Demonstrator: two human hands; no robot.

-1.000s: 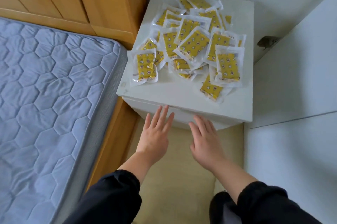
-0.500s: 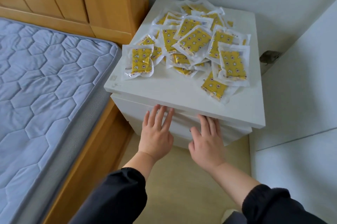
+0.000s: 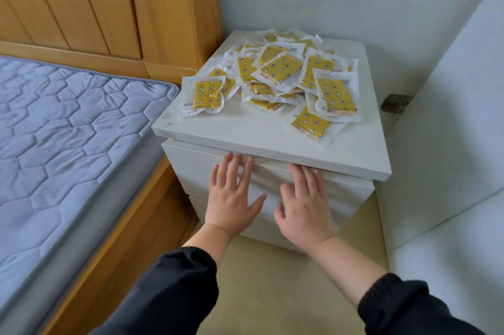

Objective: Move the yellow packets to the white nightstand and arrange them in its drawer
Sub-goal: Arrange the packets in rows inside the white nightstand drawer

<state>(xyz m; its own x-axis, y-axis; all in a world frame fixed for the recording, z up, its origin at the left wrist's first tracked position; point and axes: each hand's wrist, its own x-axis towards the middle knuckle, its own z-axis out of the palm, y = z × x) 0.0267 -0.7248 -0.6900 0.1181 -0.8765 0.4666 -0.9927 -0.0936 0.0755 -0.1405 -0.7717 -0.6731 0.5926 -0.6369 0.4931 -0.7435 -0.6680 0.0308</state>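
Several yellow packets [image 3: 281, 73] in clear wrappers lie in a loose heap on top of the white nightstand [image 3: 245, 133]. One packet [image 3: 206, 94] lies apart at the heap's left, another [image 3: 311, 123] near the front right. The top drawer [image 3: 191, 165] is closed. My left hand [image 3: 231, 195] lies flat on the drawer front, fingers straight and pointing up at the gap under the top board. My right hand [image 3: 302, 206] lies flat beside it, fingertips at the same gap. Neither hand holds anything.
A bed with a blue quilted mattress [image 3: 68, 144] and wooden frame [image 3: 131, 228] stands close on the left. A wooden headboard [image 3: 109, 7] rises behind it. A white panel [image 3: 450, 116] flanks the nightstand on the right. Beige floor [image 3: 272, 280] lies below.
The view has dropped lower and nearer, showing the drawer fronts. Both hands moved up from below the nightstand's edge onto the top drawer front.
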